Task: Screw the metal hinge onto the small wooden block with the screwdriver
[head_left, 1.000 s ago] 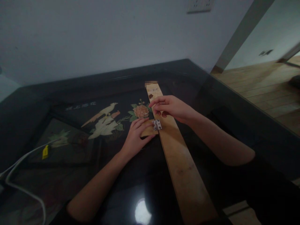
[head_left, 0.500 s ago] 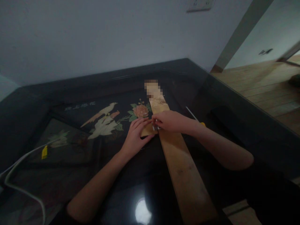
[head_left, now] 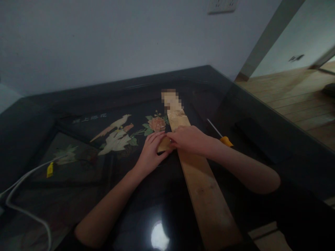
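A long wooden board point(head_left: 206, 188) lies lengthwise on the dark glossy table. Against its left edge sits a small wooden piece point(head_left: 164, 144), held between the fingers and thumb of my left hand point(head_left: 151, 150). My right hand point(head_left: 190, 139) rests across the board at that joint, its fingers curled together near the small piece. Almost all of the small silvery metal piece there is hidden under those fingers. Right of the board lies a screwdriver point(head_left: 226, 141) with a yellow handle and a thin shaft.
The table top point(head_left: 86, 212) carries a bird and flower picture. A white cable point(head_left: 28, 214) with a yellow tag point(head_left: 49, 169) runs at left. A dark flat object point(head_left: 258, 139) lies at right. Behind the table rises a wall with a socket point(head_left: 222, 5).
My right hand has turned and lowered over the joint, covering the metal piece seen before. More of the screwdriver's yellow handle shows now. My left hand has stayed in place.
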A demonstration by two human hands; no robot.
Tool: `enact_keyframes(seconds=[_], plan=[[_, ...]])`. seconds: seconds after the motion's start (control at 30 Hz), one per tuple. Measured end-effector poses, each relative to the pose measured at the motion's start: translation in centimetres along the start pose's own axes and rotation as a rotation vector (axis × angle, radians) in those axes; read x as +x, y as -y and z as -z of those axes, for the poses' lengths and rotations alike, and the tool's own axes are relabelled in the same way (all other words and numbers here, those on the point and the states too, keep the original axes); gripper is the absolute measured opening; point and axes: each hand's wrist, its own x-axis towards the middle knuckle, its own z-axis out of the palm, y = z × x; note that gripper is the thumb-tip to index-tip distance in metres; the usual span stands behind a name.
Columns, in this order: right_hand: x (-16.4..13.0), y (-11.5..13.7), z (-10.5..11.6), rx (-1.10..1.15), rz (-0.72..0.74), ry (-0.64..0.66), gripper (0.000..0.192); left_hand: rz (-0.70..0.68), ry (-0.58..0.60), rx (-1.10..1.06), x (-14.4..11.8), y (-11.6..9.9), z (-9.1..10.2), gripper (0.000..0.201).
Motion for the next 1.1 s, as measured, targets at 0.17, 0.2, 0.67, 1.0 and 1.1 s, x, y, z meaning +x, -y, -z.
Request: enact_keyframes(seconds=[0.17,0.2,0.67,1.0,1.1], plan=[[0.2,0.0,-0.1,-0.029,-0.011,-0.009,0.023,0.015,0.003,-0.004,0.0,-0.1,0.1,0.049],[0.2,0.1,0.0,-0.028,-0.007,-0.007,0.023,0.016,0.002,-0.003,0.0,-0.1,0.1,0.05],[0.3,0.3,-0.1,-0.056,0.029,-0.014,0.022,0.008,0.0,0.004,0.0,0.1,0.0,0.051],[0.3,-0.5,-0.6,0.035,0.12,-0.083,0.019,0.009,-0.015,-0.013,-0.1,-0.1,0.1,0.047],[0.3,-0.6,-0.5,0.033,0.073,-0.091,0.021,0.002,0.005,-0.007,0.0,-0.2,0.2,0.043]])
